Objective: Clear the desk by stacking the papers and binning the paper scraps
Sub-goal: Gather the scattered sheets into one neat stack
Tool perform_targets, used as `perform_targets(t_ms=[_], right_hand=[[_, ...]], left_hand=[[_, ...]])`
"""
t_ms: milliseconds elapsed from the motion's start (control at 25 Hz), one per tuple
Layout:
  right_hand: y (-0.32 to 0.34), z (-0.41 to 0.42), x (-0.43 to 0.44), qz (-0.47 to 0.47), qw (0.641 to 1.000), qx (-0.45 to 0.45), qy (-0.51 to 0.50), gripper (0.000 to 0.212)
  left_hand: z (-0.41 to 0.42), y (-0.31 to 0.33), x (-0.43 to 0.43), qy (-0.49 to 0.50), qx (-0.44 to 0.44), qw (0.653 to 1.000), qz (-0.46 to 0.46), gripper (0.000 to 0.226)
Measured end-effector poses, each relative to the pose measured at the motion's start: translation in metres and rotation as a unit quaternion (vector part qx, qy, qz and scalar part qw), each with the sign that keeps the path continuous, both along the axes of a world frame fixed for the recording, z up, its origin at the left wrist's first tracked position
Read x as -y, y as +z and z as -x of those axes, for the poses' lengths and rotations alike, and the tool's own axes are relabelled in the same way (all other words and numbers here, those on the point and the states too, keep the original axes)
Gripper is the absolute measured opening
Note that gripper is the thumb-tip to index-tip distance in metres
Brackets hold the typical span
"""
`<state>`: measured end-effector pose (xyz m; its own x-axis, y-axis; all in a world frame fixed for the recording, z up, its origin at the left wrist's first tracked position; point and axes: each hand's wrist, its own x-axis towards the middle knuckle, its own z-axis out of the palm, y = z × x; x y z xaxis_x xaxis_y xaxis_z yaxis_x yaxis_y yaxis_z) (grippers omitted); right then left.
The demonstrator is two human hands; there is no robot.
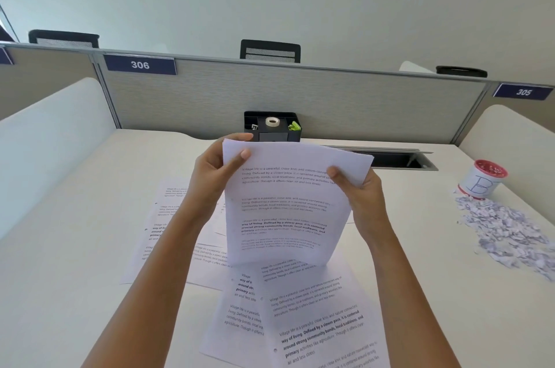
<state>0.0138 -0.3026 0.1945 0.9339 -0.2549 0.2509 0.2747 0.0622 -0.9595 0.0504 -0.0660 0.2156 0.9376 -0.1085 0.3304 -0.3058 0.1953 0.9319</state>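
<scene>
I hold a small stack of printed white sheets [285,202] upright above the desk. My left hand [216,166] grips its top left corner, thumb on the front. My right hand [357,187] grips its right edge, thumb on the printed side. Several more printed sheets lie loose and overlapping on the desk: some to the left [168,232] and some near me [315,316]. A heap of small paper scraps [507,232] lies at the right, beside a small red-rimmed cup marked "B" [483,180] that holds red scraps.
A black desk organiser [271,126] with a tape roll stands at the back against the grey partition [330,103]. An open cable slot [393,159] is set in the white desk [75,262] behind the held sheets. White side dividers flank the desk.
</scene>
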Motion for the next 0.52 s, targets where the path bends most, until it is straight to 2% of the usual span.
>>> perform_targets(t_ms=[80,160,240,320,440,520], right_hand=[[-0.013,-0.003,0.004,0.028,0.998,-0.052,0.022,0.046],[-0.029,-0.005,0.004,0.036,0.994,-0.090,0.052,0.039],[-0.038,-0.005,0.001,0.024,0.991,-0.111,0.069,0.038],[-0.041,-0.006,0.001,0.025,0.990,-0.111,0.079,0.038],[-0.045,-0.007,0.008,0.058,0.987,-0.119,0.088,0.032],[-0.053,-0.006,0.014,0.073,0.988,-0.120,0.062,0.029]], left_hand=[[-0.003,-0.011,-0.003,-0.038,-0.043,0.998,-0.011,0.032],[-0.005,-0.026,-0.004,-0.062,-0.103,0.992,-0.047,0.044],[-0.004,-0.039,-0.002,-0.067,-0.126,0.986,-0.091,0.037],[-0.003,-0.042,0.001,-0.042,-0.127,0.987,-0.093,0.024],[-0.004,-0.036,0.003,0.026,-0.119,0.993,-0.005,0.012],[-0.006,-0.031,0.000,0.058,-0.119,0.986,0.106,0.009]])
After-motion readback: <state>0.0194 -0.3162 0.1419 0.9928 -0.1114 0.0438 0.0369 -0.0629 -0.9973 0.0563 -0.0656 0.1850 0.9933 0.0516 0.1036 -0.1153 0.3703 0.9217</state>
